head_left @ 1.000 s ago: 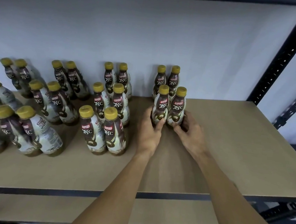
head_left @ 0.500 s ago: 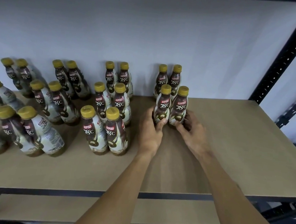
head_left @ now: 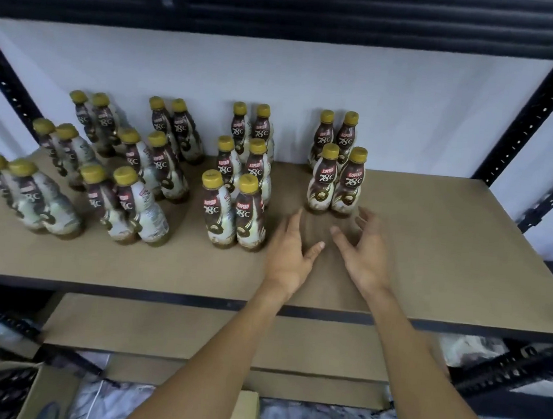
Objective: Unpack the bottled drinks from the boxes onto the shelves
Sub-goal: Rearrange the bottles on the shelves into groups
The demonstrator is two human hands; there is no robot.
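bottles [head_left: 335,184]: plastic, waisted, yellow caps, labelled "KOPIKO 78°C" | shelf [head_left: 452,248]: matte fibreboard | left hand [head_left: 289,255], right hand [head_left: 364,252]: released, nothing held

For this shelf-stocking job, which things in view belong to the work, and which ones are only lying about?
Belong to the job: bottled drinks, paired on the shelf; the right front pair; left hand and right hand, both open, near it; open box at lower left, contents blurred.
Only lying about: lower shelf board; rack post; white wall.
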